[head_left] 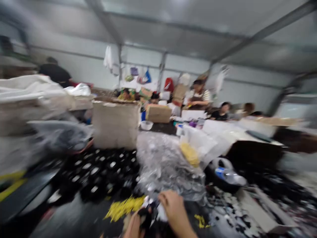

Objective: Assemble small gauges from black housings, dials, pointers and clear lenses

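My left hand (pixel 133 226) is at the bottom edge, mostly cut off, its fingers closed against a small black item (pixel 145 218) whose kind is blurred. To its right, my right hand (pixel 173 207) arches with bent fingers over a small white piece (pixel 161 212); its fingertips are partly hidden, so what they grip is unclear. Small white and dark bits lie between the hands. A heap of thin yellow strips (pixel 123 208) lies just left of them, and a few more yellow strips (pixel 201 220) lie to the right.
Ahead is a pile of clear plastic bags (pixel 168 162). Black round pieces with white spots (pixel 99 172) spread at left before a cardboard box (pixel 115 125). A plastic bottle (pixel 230 175) and an open white box (pixel 268 210) stand right. Several people sit or stand farther back.
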A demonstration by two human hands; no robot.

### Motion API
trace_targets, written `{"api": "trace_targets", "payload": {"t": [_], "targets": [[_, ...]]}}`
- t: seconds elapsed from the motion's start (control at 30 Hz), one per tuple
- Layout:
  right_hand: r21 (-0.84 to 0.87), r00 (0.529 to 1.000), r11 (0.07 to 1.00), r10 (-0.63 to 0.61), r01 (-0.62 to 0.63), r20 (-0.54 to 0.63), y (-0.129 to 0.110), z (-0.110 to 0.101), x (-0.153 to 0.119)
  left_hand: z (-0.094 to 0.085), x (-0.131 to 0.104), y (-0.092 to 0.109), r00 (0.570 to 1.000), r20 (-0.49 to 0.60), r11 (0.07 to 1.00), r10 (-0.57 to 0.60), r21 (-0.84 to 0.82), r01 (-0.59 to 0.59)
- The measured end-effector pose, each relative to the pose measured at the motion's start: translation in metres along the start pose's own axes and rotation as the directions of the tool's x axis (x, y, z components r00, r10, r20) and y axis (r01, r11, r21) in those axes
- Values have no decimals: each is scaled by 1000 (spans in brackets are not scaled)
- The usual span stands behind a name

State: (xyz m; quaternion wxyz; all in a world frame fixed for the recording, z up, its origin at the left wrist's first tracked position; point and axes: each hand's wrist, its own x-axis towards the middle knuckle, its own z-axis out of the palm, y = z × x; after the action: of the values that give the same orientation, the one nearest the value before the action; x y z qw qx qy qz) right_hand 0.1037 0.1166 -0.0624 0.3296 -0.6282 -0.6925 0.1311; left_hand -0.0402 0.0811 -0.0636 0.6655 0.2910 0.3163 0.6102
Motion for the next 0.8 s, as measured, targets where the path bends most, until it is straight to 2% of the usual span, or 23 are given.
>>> {"api": "trace_targets", "payload": {"t": [0.1, 0.17, 0.3, 0.43, 0.57, 0.67, 0.8], "targets": [[112, 997, 993, 33, -41, 75, 6, 12, -13, -24, -16, -4, 995, -98, 997, -12, -80, 4], [211, 983, 973, 54, -90, 174, 9, 21, -20, -32, -21, -6, 992, -126, 993, -20, -114, 5], [446, 946, 858, 126, -255, 298, 9, 30, -32, -30, -25, -7, 995, -94, 987, -15, -159, 0], [576, 901, 706, 218, -411, 375, 6, 32, -35, -27, -25, -8, 999, -50, 985, -11, -171, 2], [654, 888, 602, 288, -458, 357, -11, 18, -42, -30, -29, -2, 994, -94, 985, -48, -172, 31], [669, 903, 607, 270, -429, 333, -29, 1, -46, -34, -35, 5, 977, -189, 981, -102, -184, 67], [591, 928, 740, 120, -321, 353, -37, -5, -43, -37, -38, 13, 954, -202, 965, -222, -185, 185]]}}
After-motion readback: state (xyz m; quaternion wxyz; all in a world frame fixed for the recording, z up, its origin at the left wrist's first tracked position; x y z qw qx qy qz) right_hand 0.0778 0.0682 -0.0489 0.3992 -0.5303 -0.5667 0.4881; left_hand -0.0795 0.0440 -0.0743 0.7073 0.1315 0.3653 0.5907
